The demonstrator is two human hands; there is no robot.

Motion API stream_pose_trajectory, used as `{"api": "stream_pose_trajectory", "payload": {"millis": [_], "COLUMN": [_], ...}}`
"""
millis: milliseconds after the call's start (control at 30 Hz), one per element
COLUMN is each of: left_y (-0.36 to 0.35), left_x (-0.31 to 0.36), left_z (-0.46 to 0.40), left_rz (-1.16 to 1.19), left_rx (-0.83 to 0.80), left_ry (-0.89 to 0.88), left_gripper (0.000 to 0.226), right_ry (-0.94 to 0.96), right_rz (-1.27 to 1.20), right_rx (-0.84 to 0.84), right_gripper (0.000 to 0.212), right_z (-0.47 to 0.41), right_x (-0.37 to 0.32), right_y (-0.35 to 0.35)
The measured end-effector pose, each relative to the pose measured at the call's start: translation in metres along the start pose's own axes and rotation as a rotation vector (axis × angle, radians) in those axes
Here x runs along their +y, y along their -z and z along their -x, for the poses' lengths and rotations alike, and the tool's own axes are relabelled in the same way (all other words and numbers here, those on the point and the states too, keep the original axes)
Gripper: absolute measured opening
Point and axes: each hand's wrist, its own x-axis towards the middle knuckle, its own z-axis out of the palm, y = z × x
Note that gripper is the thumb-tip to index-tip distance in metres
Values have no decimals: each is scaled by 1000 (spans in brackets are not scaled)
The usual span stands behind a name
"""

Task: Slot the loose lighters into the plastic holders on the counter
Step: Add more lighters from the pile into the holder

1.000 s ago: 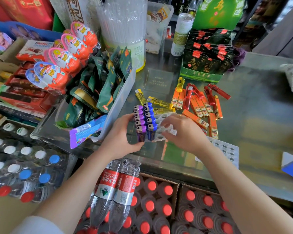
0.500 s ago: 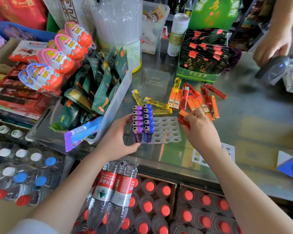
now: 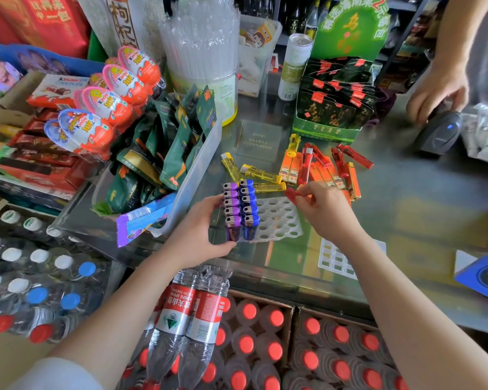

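A clear plastic holder (image 3: 279,218) with round holes lies on the glass counter. Its left side carries a row of purple lighters (image 3: 231,205) and a row of blue lighters (image 3: 248,204). My left hand (image 3: 197,235) grips the holder's left edge beside the purple row. My right hand (image 3: 326,209) pinches an orange-red lighter (image 3: 291,195) just above the holder's far right corner. Loose yellow lighters (image 3: 261,175) and a pile of orange and red lighters (image 3: 327,164) lie behind the holder.
A clear bin of green snack packets (image 3: 178,153) stands left of the holder. A green display box (image 3: 335,108) and a straw tub (image 3: 203,66) sit behind. Another person's hand (image 3: 437,94) holds a barcode scanner (image 3: 437,133) at the far right. Bottled water fills crates below the counter.
My right hand went from the holder to the orange pile, picked up one lighter and brought it back toward the holder. Another person's hand with a scanner came into view at the right.
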Motion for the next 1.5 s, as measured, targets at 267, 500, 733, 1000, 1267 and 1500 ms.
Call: {"api": "stream_pose_trajectory", "payload": {"millis": [267, 500, 733, 1000, 1267, 1500], "left_y": [-2, -1, -1, 0, 2, 1], "left_x": [-2, 0, -2, -1, 1, -1], "left_z": [1, 2, 0, 0, 1, -1], "left_rz": [-10, -24, -30, -16, -11, 11], "left_rx": [12, 21, 18, 8, -2, 2], "left_ry": [-5, -32, -42, -26, -10, -27], "left_gripper": [76, 77, 73, 72, 76, 75], "right_ry": [53, 477, 823, 691, 282, 366], "right_rz": [-38, 170, 490, 61, -211, -151], "right_rx": [-192, -199, -248, -32, -142, -162], "right_gripper": [15, 31, 51, 14, 13, 11], "right_z": [-11, -18, -8, -12, -17, -24], "right_x": [-14, -17, -3, 5, -15, -22], "right_y": [-9, -8, -10, -11, -21, -27]}}
